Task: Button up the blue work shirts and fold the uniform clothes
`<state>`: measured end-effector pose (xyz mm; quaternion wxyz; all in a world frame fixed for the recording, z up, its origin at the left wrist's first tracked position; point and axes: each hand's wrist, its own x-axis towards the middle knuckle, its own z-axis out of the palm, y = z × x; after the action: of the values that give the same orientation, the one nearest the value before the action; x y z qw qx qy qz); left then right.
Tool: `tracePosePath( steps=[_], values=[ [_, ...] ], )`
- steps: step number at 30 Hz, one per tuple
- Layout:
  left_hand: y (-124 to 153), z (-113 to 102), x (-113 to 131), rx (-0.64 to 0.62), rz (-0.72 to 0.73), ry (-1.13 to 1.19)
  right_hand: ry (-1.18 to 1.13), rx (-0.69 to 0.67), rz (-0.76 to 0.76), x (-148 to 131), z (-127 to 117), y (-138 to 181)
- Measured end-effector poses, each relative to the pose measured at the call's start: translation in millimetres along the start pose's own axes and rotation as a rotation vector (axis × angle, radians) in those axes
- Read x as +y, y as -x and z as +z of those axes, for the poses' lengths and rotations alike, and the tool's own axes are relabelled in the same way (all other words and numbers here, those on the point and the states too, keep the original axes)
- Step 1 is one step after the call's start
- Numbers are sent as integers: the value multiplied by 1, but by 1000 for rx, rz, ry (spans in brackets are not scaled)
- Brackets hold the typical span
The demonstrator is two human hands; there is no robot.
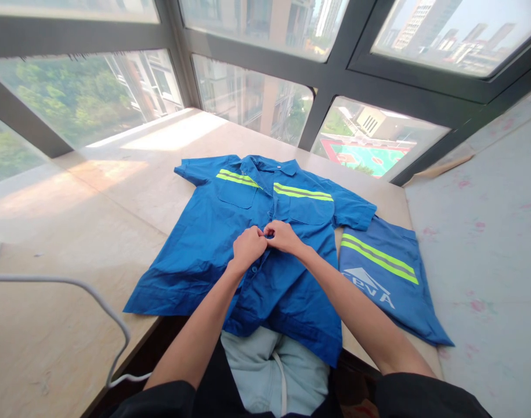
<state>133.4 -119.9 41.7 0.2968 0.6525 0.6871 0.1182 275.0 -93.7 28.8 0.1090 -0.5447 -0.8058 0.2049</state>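
Observation:
A blue short-sleeved work shirt [195,244] with yellow-green reflective strips lies front up, collar away from me, its hem hanging over the near edge. At the middle of its front placket, my left hand [250,247] pinches the fabric edge. Close against it, my right hand [285,237] is closed on the other side of the placket, thumb and forefinger together. The fingers hide the exact spot they grip, so a button there cannot be made out. Below my hands one button [254,269] shows on the placket. The collar and upper front lie open.
A folded blue garment [387,273] with a reflective strip and white lettering lies to the right, partly under the shirt's sleeve. On the left, a white cable [95,296] loops over the edge of the pale stone ledge [51,249]. Framed windows [256,40] stand behind; a floral wall [483,249] bounds the right.

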Motion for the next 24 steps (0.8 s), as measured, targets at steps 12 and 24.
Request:
tracePosePath(
  steps=[12,24],
  values=[
    [21,7,-17,204,147,-104,-90,366,-163,16,25,25],
    [28,-19,-14,-38,32,-166,143,299,-172,17,2,4]
  ],
)
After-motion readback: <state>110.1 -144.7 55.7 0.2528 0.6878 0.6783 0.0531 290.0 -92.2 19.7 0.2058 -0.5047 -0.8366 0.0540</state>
